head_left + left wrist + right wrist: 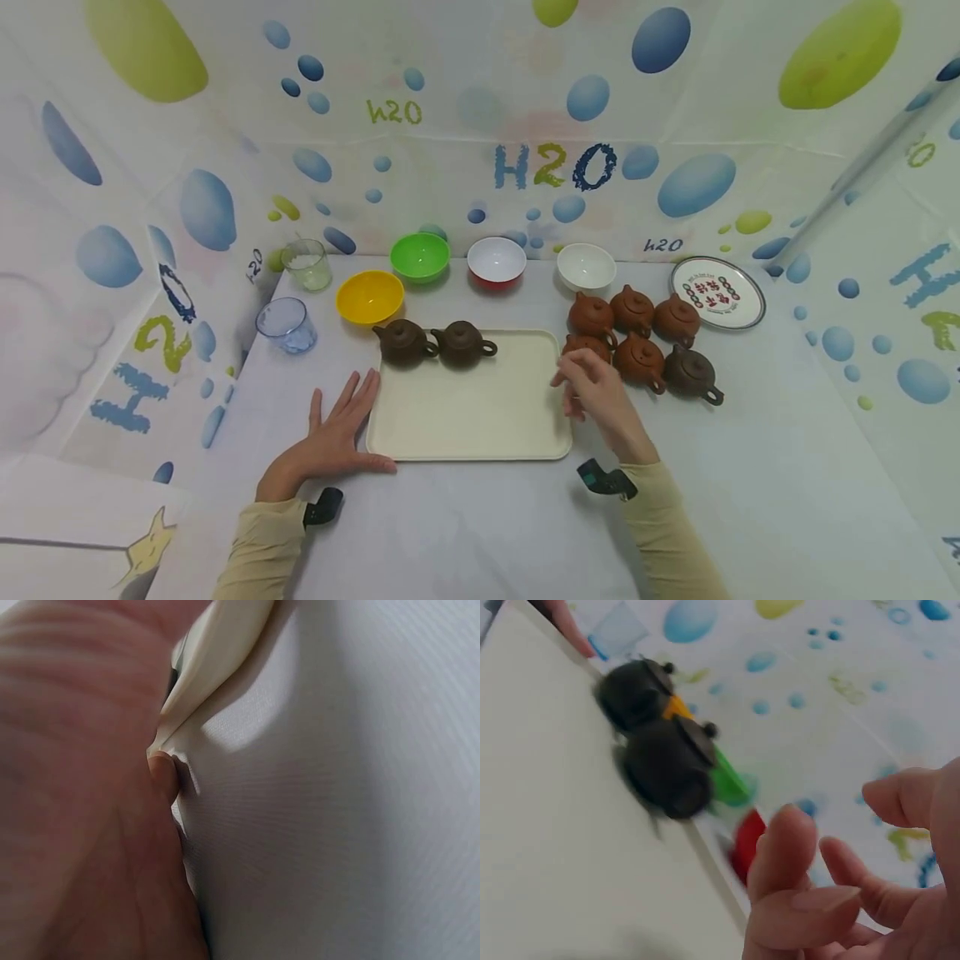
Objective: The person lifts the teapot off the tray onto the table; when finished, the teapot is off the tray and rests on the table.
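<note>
Two dark brown teapots [462,344] stand side by side at the back left of a cream tray [468,417]. At the tray's left edge my left hand [330,442] lies with fingers spread, thumb by the front left corner. My right hand [600,396] hovers over the tray's right edge, fingers loosely bent with nothing between them. Just beyond it sits a cluster of several reddish-brown teapots [639,360], one partly hidden by the hand, plus a dark teapot [690,372]. In the right wrist view the tray's dark teapots [667,761] look blurred.
Behind the tray stand a yellow bowl [370,297], a green bowl [420,257], a red bowl with white inside [497,261] and a white bowl [587,267]. Two glasses [287,325] are at the back left. A round printed plate [717,292] lies at the back right.
</note>
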Action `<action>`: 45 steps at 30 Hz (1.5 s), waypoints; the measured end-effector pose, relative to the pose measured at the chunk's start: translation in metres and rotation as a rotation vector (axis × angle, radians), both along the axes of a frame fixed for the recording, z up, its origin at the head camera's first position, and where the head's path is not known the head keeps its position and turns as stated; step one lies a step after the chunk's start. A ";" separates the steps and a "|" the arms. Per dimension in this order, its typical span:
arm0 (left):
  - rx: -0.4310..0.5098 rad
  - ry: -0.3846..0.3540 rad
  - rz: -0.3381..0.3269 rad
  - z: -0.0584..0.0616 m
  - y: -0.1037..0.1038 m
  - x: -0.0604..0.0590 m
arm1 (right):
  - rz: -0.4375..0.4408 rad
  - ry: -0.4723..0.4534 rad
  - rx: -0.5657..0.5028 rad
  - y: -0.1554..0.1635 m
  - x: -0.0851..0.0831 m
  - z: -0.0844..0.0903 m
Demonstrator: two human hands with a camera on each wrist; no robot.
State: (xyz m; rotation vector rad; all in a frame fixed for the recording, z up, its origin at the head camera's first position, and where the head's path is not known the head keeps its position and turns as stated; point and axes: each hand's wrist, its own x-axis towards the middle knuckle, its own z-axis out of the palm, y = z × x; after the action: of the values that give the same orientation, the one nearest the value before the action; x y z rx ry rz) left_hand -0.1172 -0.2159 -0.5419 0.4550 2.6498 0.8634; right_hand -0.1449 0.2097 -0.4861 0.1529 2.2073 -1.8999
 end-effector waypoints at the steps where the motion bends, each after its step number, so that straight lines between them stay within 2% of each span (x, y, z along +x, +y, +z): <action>1: 0.012 0.008 -0.004 0.001 0.000 0.000 | 0.035 -0.016 -0.004 -0.012 -0.007 -0.001; 7: 0.023 0.010 -0.007 0.008 0.000 -0.001 | 0.185 -0.162 -0.012 -0.066 -0.043 -0.016; 10: 0.004 -0.012 -0.009 0.008 0.003 0.000 | 0.185 -0.196 -0.019 -0.083 -0.051 -0.026; 13: 0.009 -0.026 -0.013 0.004 0.005 0.004 | 0.150 -0.175 -0.016 -0.094 -0.052 -0.037; 16: 0.014 -0.031 -0.008 0.001 0.006 0.009 | 0.142 -0.116 -0.011 -0.101 -0.050 -0.046; 21: -0.012 -0.042 0.006 0.005 0.005 0.011 | 0.131 -0.044 -0.035 -0.107 -0.047 -0.053; 26: 0.006 0.001 0.008 0.000 0.001 0.008 | 0.101 -0.022 -0.056 -0.113 -0.049 -0.054; 31: -0.025 0.012 0.006 -0.005 -0.002 0.003 | 0.083 -0.008 -0.062 -0.113 -0.051 -0.051; 37: -0.023 0.007 0.004 -0.002 0.000 -0.003 | 0.079 0.006 -0.059 -0.112 -0.055 -0.048; 45: -0.009 -0.004 0.001 0.001 0.000 0.000 | 0.078 -0.016 -0.061 -0.112 -0.055 -0.050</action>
State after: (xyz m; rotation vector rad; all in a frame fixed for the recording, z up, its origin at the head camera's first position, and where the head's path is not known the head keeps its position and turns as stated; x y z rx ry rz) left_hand -0.1171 -0.2161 -0.5408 0.4498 2.6495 0.8507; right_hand -0.2002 0.0980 -0.5359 0.0709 2.1107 -1.9149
